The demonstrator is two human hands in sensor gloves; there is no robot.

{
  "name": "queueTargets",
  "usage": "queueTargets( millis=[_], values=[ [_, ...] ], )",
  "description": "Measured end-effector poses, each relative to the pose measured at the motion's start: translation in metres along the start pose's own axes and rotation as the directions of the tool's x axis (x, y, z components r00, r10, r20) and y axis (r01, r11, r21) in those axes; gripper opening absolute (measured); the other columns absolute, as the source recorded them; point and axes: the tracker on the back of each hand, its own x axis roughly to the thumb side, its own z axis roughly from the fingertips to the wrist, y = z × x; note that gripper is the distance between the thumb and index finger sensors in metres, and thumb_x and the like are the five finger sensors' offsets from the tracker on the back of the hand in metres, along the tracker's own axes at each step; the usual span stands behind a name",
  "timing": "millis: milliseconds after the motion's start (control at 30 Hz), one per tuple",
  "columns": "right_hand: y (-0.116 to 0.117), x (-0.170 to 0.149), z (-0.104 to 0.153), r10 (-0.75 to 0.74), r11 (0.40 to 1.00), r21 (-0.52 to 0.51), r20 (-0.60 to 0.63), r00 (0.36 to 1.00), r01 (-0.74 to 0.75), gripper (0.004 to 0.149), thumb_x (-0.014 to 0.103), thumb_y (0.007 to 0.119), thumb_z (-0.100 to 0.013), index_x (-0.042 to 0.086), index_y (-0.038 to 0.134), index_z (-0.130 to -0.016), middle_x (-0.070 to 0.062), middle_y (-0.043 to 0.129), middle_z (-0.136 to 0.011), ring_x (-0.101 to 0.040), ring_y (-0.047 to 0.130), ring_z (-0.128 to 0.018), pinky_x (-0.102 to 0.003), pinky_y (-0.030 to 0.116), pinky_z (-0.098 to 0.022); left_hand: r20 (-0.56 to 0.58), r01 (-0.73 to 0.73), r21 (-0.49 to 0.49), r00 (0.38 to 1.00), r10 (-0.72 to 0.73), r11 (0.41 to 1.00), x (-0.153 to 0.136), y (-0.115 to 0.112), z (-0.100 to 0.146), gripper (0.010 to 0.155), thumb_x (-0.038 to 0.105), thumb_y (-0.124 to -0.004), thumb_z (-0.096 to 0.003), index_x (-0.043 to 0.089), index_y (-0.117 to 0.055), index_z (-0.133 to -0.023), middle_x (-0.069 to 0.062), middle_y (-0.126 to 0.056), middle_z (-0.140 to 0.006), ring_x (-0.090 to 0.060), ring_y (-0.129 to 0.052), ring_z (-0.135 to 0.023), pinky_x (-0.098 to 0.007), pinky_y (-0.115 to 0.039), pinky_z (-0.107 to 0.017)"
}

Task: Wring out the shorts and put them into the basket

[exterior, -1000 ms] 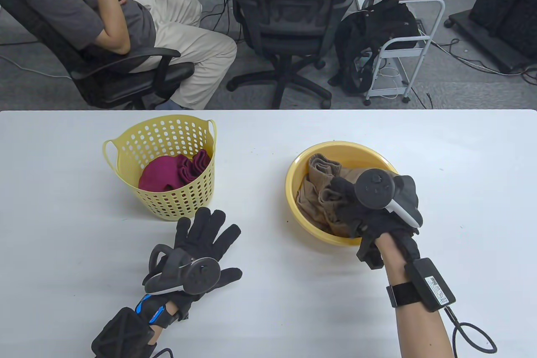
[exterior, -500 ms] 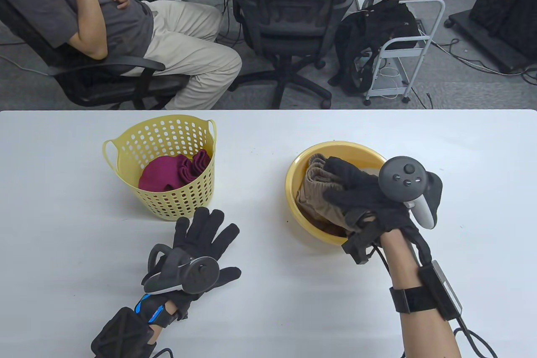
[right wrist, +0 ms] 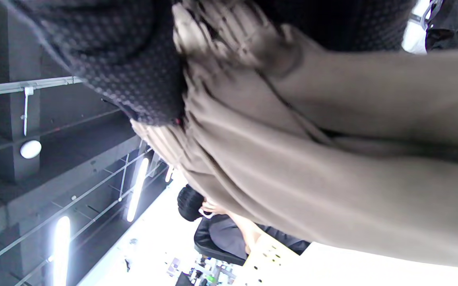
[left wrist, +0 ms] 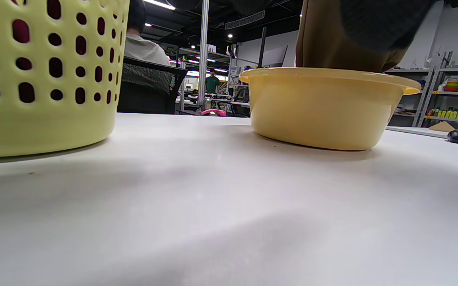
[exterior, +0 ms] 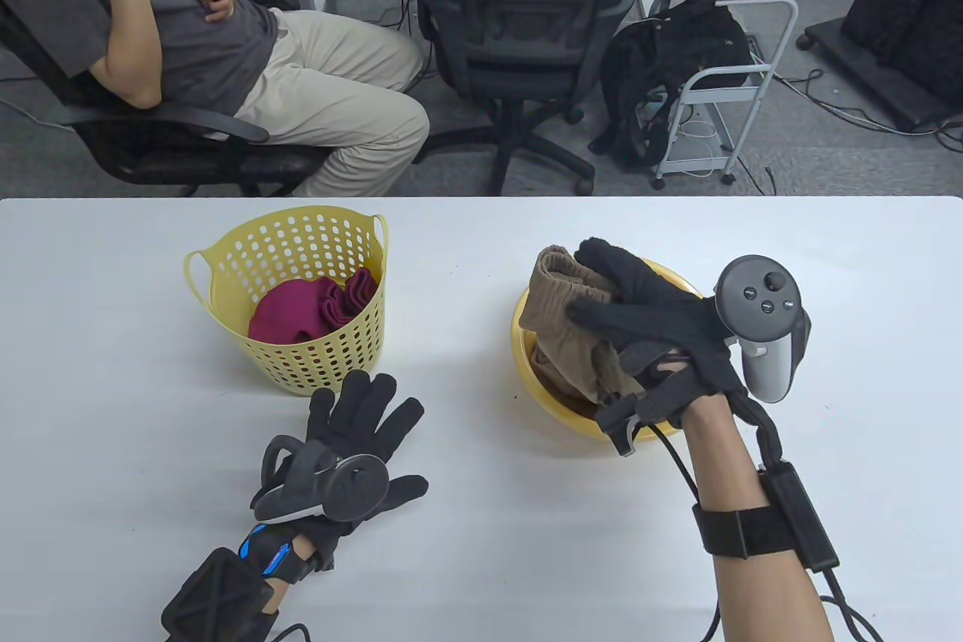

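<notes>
Early days, I'd say; on the white desk point(exterior: 677, 521) the perforated basket point(exterior: 301, 363) holds only a maroon garment point(exterior: 301, 311), and no wringing looks done yet; the tan shorts point(exterior: 560, 326) hang half out of the yellow basin point(exterior: 557, 409), bunched in the right hand point(exterior: 647, 318), whose fingers curl round the waistband; the left hand point(exterior: 361, 439) lies flat, fingers spread, well apart from them, just in front of the basket.

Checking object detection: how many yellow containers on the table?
2. The perforated basket sits left of centre, with maroon cloth inside. The basin sits to its right, with the tan shorts lifted partly out.
</notes>
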Motion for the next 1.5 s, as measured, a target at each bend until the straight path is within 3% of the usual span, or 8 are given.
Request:
queueTargets(
  millis=[400, 867, 1500],
  values=[
    [0.010, 0.030, -0.002, -0.246, 0.969, -0.034, 0.000, 0.969, 0.246, 0.065, 0.039, 0.092, -0.050, 0.012, 0.064, -0.102, -0.020, 0.083, -0.088, -0.040, 0.097, -0.069, -0.049, 0.085, -0.054, -0.003, -0.002, -0.003, 1.000, 0.002, 1.000, -0.001, 0.000, 0.000, 0.090, 0.066, -0.071, -0.0504, 0.022, -0.031, -0.118, -0.030, -0.024, -0.125, -0.064, -0.026, -0.112, -0.082, -0.026, -0.066],
    [0.032, 0.063, -0.005, -0.319, 0.948, 0.023, 0.019, 0.948, 0.319, 0.066, 0.040, 0.090, -0.052, 0.009, 0.062, -0.103, -0.020, 0.082, -0.089, -0.038, 0.097, -0.069, -0.047, 0.086, -0.054, 0.002, -0.009, -0.002, 1.000, 0.009, 1.000, 0.000, -0.001, 0.000, 0.091, 0.066, -0.071, -0.0503, 0.022, -0.031, -0.118, -0.030, -0.025, -0.125, -0.064, -0.027, -0.112, -0.082, -0.026, -0.066],
    [0.041, 0.106, -0.006, -0.455, 0.890, 0.066, 0.070, 0.888, 0.451, 0.069, 0.041, 0.088, -0.054, 0.006, 0.057, -0.104, -0.020, 0.080, -0.090, -0.036, 0.097, -0.069, -0.045, 0.087, -0.055, -0.001, -0.024, 0.008, 1.000, 0.024, 1.000, 0.000, -0.001, 0.000, 0.094, 0.067, -0.071, -0.0502, 0.019, -0.028, -0.118, -0.032, -0.024, -0.125, -0.065, -0.027, -0.111, -0.082, -0.027, -0.066]
  ],
)
